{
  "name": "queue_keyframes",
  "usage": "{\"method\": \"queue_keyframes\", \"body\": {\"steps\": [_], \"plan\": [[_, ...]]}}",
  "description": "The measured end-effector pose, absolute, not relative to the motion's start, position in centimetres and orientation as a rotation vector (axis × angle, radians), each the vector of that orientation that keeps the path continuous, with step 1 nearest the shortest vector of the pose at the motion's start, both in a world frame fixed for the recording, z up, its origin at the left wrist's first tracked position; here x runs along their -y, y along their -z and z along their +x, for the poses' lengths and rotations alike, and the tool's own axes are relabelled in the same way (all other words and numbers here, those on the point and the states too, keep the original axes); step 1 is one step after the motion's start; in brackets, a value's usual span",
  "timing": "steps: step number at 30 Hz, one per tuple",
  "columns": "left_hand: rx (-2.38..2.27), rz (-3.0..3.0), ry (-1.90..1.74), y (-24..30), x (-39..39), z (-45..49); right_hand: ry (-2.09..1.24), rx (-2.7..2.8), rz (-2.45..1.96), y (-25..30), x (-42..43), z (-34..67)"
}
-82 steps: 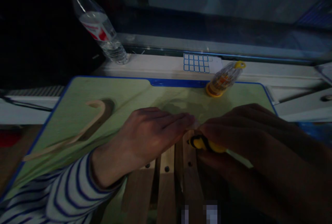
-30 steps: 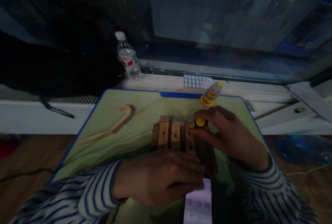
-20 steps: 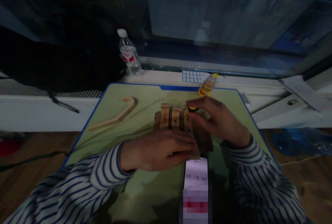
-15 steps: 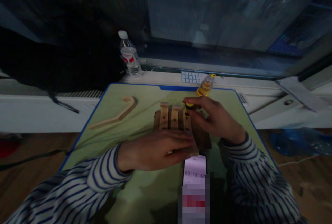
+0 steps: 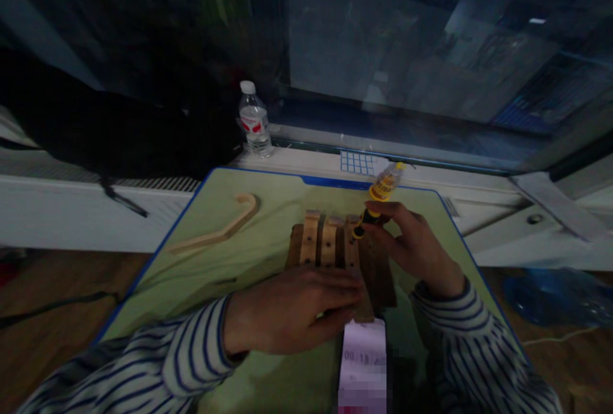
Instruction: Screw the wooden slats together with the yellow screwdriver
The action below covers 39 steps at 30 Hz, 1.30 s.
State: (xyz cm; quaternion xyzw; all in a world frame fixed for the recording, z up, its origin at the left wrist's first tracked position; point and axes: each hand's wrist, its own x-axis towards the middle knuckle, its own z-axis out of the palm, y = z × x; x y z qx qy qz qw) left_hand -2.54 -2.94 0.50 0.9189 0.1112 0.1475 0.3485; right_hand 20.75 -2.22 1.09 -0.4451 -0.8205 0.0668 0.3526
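My right hand is closed on a black and yellow screwdriver. The tool is tilted, its lower end close to a hole in the rightmost light wooden strip; I cannot tell whether it touches. My left hand lies flat, fingers stretched, across the lower parts of the strips. Left of that strip are a middle strip and a left strip, each with dark holes and a raised block at the far end. All three rest on a dark brown board.
A hooked wooden piece lies on the green table. A phone showing a timer is near me. A clear yellow-labelled bottle stands by the far edge; a water bottle is on the sill. A black bag sits left.
The screwdriver has tilted and come into fuller view, its lower end now by the strip's hole. My left hand stays on the strips. The whole view has shifted slightly.
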Motion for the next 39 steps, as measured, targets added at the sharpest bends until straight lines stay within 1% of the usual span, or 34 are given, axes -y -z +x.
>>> {"method": "queue_keyframes", "body": {"steps": [6,10,22,27,39], "plan": [[-0.279,2.395,-0.359,-0.7,2.9,-2.5,-0.078,2.104,-1.119,-0.3,2.2,20.7],[-0.289,2.372,-0.386,-0.4,3.0,-2.5,-0.073,2.097,-1.089,0.1,2.1,20.7],[-0.295,2.380,-0.416,-0.2,3.2,-2.5,-0.329,2.100,-1.082,0.0,2.7,19.9],[-0.289,2.374,-0.463,0.0,3.2,-2.5,-0.296,2.081,-1.090,0.4,2.5,20.2],[-0.281,2.389,-0.423,-0.3,3.1,-2.4,-0.165,2.051,-1.079,0.9,1.9,20.5]]}}
